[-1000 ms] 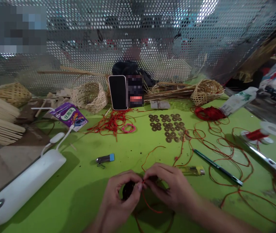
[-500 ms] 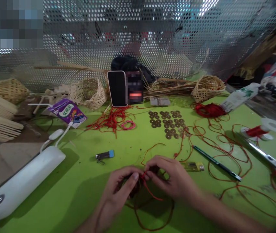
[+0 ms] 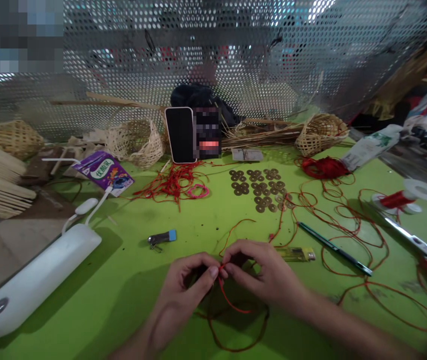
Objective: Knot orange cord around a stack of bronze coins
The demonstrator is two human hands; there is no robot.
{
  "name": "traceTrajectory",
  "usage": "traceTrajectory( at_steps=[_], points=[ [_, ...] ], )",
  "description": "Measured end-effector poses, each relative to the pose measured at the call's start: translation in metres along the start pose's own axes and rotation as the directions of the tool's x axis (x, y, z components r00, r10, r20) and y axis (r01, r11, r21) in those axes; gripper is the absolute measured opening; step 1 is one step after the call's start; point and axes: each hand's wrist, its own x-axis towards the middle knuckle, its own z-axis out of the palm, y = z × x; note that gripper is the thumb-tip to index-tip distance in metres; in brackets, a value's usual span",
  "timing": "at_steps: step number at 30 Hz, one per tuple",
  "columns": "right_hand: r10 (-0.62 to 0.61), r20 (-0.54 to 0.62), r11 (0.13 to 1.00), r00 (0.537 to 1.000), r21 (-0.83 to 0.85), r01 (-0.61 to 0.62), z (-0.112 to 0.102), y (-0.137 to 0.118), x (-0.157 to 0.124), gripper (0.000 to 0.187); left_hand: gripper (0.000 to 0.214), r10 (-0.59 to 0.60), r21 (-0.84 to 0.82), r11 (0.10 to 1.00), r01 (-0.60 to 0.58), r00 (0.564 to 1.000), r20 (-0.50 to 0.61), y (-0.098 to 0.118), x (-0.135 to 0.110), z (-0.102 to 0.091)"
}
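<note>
Both my hands meet low in the middle of the view, over the green table. My left hand pinches a red cord between thumb and forefinger. Right beside it, my right hand grips the same cord with its fingertips. One cord end hangs below the fingers, and a loop rests on the table under the hands. Whatever lies inside the curled fingers is hidden. A yellow lighter is partly behind my right hand. Left of the hands lies a nail clipper with a blue end.
Round brass coins lie in clusters. Red cord scraps and a pink ring are left of them. At right are a green pen, scissors and a thread spool. A white lamp is at left, a phone behind.
The fingertips of both hands have drawn closer together on the cord. The left thumb has shifted slightly right, and the hanging cord end now falls more steeply from the fingers.
</note>
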Motion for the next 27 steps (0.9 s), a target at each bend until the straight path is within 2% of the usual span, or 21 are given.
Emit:
traceTrajectory(
  at_steps=[3, 7, 17, 19, 21, 27],
  points=[
    [-0.029, -0.004, 0.999, 1.0, -0.034, 0.029, -0.0005, 0.0009, -0.0008, 0.009, 0.022, -0.061, -0.006, 0.998, 0.061, 0.998, 0.023, 0.0008, -0.0001, -0.0006],
    [-0.082, 0.003, 0.994, 0.997, -0.074, 0.082, -0.0012, 0.0017, -0.0017, 0.01, 0.022, -0.08, -0.03, 0.996, 0.082, 0.996, 0.043, 0.0001, 0.0006, -0.001],
    [-0.217, -0.062, 0.953, 0.974, -0.231, 0.198, 0.0029, 0.0036, -0.0025, 0.013, 0.021, -0.06, 0.075, 0.995, 0.059, 0.998, 0.009, -0.0031, -0.0001, 0.0005],
    [-0.241, -0.077, 0.94, 0.968, -0.265, 0.213, 0.0037, 0.0042, -0.0032, 0.013, 0.014, -0.025, 0.078, 0.997, 0.027, 0.999, -0.021, -0.0044, -0.0017, -0.0005],
    [-0.251, -0.091, 0.935, 0.964, -0.282, 0.217, 0.0041, 0.0051, -0.004, 0.013, 0.017, 0.009, 0.066, 0.998, -0.007, 0.999, -0.037, -0.0047, -0.0022, -0.002],
    [-0.22, -0.093, 0.94, 0.971, -0.284, 0.186, 0.0016, 0.0084, -0.0049, 0.011, 0.009, 0.026, 0.116, 0.993, -0.03, 0.999, 0.034, -0.0031, 0.0015, -0.0036]
  ],
)
